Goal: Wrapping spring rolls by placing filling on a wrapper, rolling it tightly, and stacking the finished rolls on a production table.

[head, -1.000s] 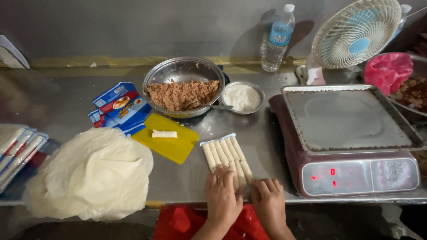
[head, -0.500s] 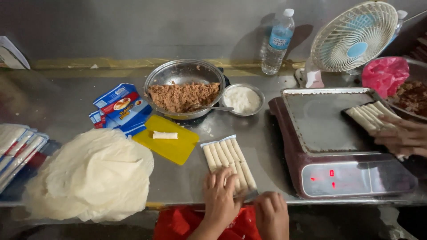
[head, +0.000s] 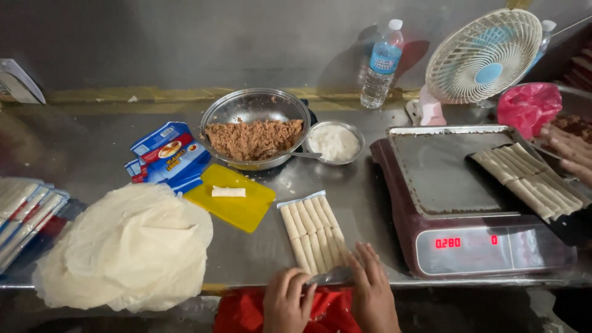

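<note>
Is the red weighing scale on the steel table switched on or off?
On: the red weighing scale has red digits lit on its front display.

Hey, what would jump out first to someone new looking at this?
A row of pale rolls lies near the table's front edge, with the left hand and right hand just below it. Behind sits a metal bowl of brown filling. Another person's hand rests beside the scale.

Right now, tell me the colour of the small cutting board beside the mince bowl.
Yellow: the cutting board, clearest in the head view.
</note>
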